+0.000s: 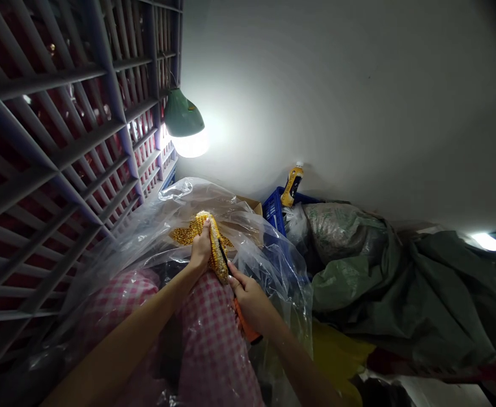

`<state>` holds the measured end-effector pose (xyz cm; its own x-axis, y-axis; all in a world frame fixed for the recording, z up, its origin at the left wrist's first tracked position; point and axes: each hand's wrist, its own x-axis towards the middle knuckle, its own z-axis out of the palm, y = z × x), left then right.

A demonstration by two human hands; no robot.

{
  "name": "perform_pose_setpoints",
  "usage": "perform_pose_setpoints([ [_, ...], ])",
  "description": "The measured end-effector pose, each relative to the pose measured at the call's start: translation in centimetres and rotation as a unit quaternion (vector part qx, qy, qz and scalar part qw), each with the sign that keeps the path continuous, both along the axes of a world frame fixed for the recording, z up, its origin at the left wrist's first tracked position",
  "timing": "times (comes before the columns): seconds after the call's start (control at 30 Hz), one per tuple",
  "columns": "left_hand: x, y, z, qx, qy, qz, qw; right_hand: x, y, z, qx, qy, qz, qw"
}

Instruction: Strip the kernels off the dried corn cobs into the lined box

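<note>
My left hand is wrapped round an ear of corn, thumb along its upper part. The ear tilts over the lap, its lower tip pointing toward me; bare pale strips show between yellow kernel rows. In my right hand is an orange-handled tool with a narrow dark blade or shaft, its exact kind unclear. That dark part lies against the right side of the ear. Loose kernels are heaped behind my left hand, in a clear plastic bag spread open over the pink checked cloth on my legs.
A tall slatted crate rises close on the left, with a lit green-topped lamp hanging from it. Behind on the right stand a blue crate, a yellow-labelled bottle and a stuffed sack. Dark green cloth lies at right.
</note>
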<state>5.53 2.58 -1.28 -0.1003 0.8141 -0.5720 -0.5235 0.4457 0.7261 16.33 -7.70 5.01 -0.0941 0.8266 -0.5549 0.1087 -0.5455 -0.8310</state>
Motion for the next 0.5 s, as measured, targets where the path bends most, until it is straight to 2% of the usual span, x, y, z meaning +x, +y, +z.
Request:
perform_pose_setpoints([
  [0.1,0.0,0.1,-0.2,0.002,0.013,0.013,1.0,0.6,0.6,0.7,-0.105,0.097,0.01,0.99],
  [0.17,0.0,0.1,-0.4,0.005,0.018,0.019,1.0,0.9,0.7,1.0,-0.14,0.159,0.011,0.977],
  [0.23,0.1,0.1,-0.3,0.003,0.018,0.017,1.0,0.9,0.5,0.7,-0.126,0.151,0.007,0.98],
  [0.37,0.0,-0.1,0.4,-0.009,0.005,0.012,1.0,0.1,0.5,-0.2,-0.026,0.009,0.011,1.0],
  [0.43,-0.1,-0.1,0.6,-0.015,0.009,0.014,1.0,0.1,0.9,0.1,-0.046,0.013,0.016,0.999],
  [0.5,-0.1,-0.1,0.5,-0.015,0.019,0.022,0.999,0.4,1.4,0.8,-0.114,0.076,0.016,0.99],
])
